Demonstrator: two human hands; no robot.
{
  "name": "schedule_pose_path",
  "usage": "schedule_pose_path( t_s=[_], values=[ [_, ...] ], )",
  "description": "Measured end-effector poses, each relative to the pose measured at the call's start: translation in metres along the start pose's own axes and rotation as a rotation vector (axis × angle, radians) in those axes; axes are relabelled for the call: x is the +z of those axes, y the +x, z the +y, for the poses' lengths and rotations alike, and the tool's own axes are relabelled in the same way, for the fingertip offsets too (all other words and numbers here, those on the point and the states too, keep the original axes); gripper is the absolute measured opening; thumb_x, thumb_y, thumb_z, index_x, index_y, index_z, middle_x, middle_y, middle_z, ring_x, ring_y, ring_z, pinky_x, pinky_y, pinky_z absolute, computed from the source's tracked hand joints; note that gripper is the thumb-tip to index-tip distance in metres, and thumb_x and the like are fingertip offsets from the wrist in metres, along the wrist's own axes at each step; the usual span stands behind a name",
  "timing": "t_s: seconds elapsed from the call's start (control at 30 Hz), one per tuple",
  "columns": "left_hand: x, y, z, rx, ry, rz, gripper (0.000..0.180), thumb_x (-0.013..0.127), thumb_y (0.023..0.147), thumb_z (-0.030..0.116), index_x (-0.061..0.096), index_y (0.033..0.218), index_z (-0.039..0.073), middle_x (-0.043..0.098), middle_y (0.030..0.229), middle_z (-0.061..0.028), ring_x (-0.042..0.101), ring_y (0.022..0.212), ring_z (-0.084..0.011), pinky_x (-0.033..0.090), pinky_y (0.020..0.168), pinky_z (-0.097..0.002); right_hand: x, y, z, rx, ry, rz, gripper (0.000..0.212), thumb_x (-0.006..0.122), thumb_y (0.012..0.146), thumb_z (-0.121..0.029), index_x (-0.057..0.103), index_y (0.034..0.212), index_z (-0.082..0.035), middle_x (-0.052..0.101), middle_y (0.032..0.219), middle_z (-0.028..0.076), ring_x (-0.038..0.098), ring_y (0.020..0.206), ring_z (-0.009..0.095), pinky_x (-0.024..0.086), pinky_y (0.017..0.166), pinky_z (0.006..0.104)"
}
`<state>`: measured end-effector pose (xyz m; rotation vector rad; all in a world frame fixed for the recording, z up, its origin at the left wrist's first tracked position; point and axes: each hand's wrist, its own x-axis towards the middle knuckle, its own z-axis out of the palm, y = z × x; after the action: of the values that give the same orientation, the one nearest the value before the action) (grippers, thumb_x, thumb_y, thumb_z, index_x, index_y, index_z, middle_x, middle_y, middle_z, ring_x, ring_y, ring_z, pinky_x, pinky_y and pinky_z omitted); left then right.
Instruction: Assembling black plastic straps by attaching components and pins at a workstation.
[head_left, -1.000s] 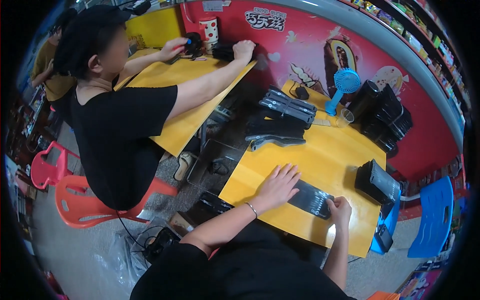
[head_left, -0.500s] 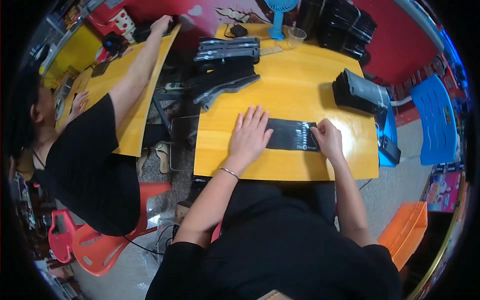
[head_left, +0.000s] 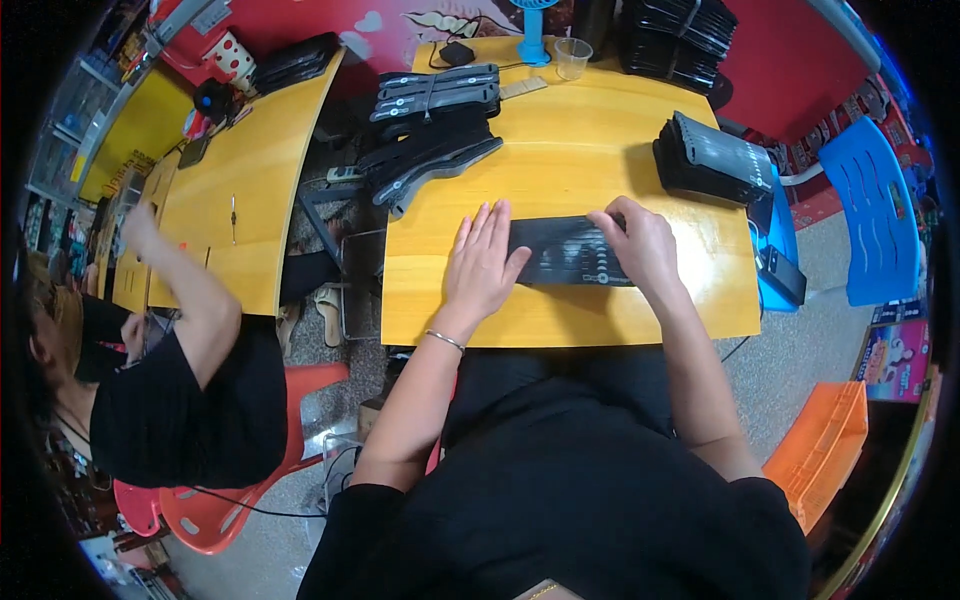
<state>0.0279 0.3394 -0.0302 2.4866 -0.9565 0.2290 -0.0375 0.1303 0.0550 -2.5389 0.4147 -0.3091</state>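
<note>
On the yellow table (head_left: 560, 318) in front of me lies a flat, glossy black plastic pouch (head_left: 565, 250) with pale printed marks near its right end. My left hand (head_left: 480, 262) rests flat with its fingers stretched, its thumb at the pouch's left end. At the other end, my right hand (head_left: 642, 243) is closed, thumb and bent fingers pinching the pouch's far right corner; some fingertips are hidden behind the hand. Farther right, beyond my right hand, sits a stack of similar black pouches (head_left: 715, 155).
Banded black packages (head_left: 437, 95) and loose black pouches (head_left: 430, 165) lie at the table's left. A blue fan (head_left: 533, 35), a clear cup (head_left: 572, 60) and more bundles (head_left: 680, 40) stand at the back. Left, a co-worker (head_left: 190, 390) sits at another table (head_left: 270, 150).
My right hand has shifted up along the pouch's right end, still pinching it. My left hand stays flat. The co-worker's outstretched arm has drawn back from the far end of the other table.
</note>
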Motion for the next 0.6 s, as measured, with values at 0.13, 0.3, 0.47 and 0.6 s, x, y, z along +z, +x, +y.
schedule_pose_path(
  t_s=[0.13, 0.3, 0.47, 0.6],
  values=[
    [-0.004, -0.001, -0.005, -0.068, -0.422, 0.093, 0.089, 0.020, 0.089, 0.068, 0.014, 0.145, 0.000, 0.041, 0.138, -0.0195, 0.032, 0.133, -0.0309, 0.020, 0.111, -0.0393, -0.015, -0.018, -0.033, -0.226, 0.017, 0.094, 0.027, 0.069, 0.079, -0.032, 0.061, 0.076, -0.006, 0.061, 0.060, 0.013, 0.062, 0.057, 0.031, 0.047, 0.052, 0.0393],
    [0.002, -0.005, -0.025, -0.309, -1.378, 0.314, 0.101, 0.021, 0.080, 0.079, 0.010, 0.147, 0.005, 0.038, 0.140, -0.0190, 0.034, 0.131, -0.0261, 0.023, 0.109, -0.0364, -0.076, -0.037, -0.047, -0.267, 0.219, 0.352, 0.023, 0.073, 0.078, -0.021, 0.057, 0.075, -0.005, 0.057, 0.057, 0.009, 0.058, 0.048, 0.022, 0.043, 0.045, 0.0290],
    [-0.045, 0.003, -0.006, -0.409, -1.905, 0.173, 0.099, 0.016, 0.079, 0.081, 0.030, 0.141, 0.005, 0.045, 0.134, -0.0242, 0.048, 0.119, -0.0289, 0.034, 0.103, -0.0376, -0.080, -0.039, -0.004, -0.230, 0.239, 0.227, 0.022, 0.072, 0.079, -0.021, 0.059, 0.078, -0.004, 0.060, 0.060, 0.011, 0.059, 0.050, 0.024, 0.043, 0.047, 0.0313],
    [-0.056, 0.001, 0.000, -0.239, -1.904, -0.263, 0.077, 0.030, 0.091, 0.064, 0.038, 0.137, 0.003, 0.062, 0.107, -0.0102, 0.058, 0.097, -0.0157, 0.044, 0.089, -0.0283, -0.064, -0.045, 0.014, -0.213, 0.300, 0.304, 0.020, 0.071, 0.080, -0.020, 0.060, 0.079, -0.003, 0.061, 0.063, 0.011, 0.060, 0.053, 0.025, 0.044, 0.049, 0.0304]
  ],
)
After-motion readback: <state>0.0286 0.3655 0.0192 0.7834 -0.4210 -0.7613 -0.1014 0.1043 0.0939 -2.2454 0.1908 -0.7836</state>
